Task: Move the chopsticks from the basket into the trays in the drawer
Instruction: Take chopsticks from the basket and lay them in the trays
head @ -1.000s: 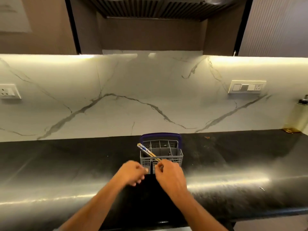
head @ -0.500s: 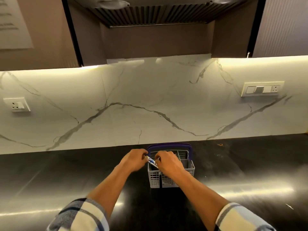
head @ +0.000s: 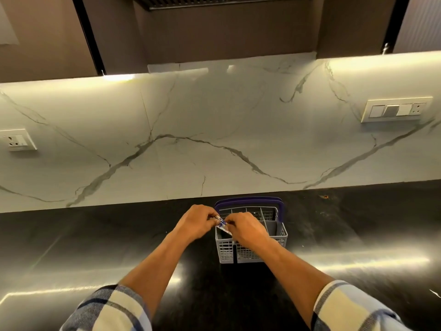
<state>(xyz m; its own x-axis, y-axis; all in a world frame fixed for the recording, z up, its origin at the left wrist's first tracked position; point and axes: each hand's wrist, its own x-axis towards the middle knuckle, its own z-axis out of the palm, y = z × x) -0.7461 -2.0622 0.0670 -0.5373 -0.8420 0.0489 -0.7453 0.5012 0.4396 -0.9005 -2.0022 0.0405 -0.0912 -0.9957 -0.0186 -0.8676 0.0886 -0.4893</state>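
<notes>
Gripping the chopsticks [head: 221, 223] at the basket's [head: 281, 232] left rim, left hand [head: 194, 223] and right hand [head: 245, 229] both pinch them; bare counter [head: 95, 247] surrounds.

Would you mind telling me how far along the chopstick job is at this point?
Nothing looks delivered: no drawer or trays are in view. In hand: the left hand and right hand pinch the blue-patterned chopsticks at the near-left corner of the grey basket on the black counter. Left: lifting them out, reaching the drawer and laying them in the trays.
</notes>
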